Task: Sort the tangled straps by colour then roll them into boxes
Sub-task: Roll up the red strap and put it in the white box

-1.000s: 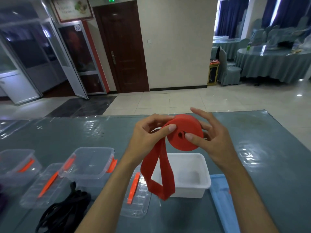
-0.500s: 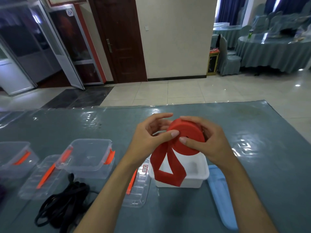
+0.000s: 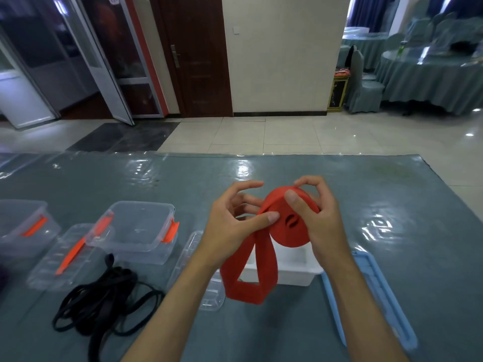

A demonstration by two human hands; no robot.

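Note:
A red strap roll (image 3: 288, 226) is held in the air above a white box (image 3: 281, 269). My right hand (image 3: 318, 220) grips the roll, its thumb across the front face and its fingers curled over the top. My left hand (image 3: 230, 223) pinches the roll's left edge with its thumb where the loose strap leaves it. The loose red tail (image 3: 247, 275) hangs in a loop in front of the white box. A tangle of black straps (image 3: 104, 301) lies on the table at the lower left.
Clear boxes with orange clips (image 3: 138, 228) (image 3: 23, 226) stand at the left, with clear lids (image 3: 65, 254) (image 3: 201, 270) lying flat beside them. A light blue lid (image 3: 376, 296) lies to the right of the white box. The table (image 3: 392, 205) has a glossy grey-green cover.
Both hands have lowered the roll towards the white box. My right hand's fingers have curled over the roll's top, and the hanging loop has shortened as strap wound on.

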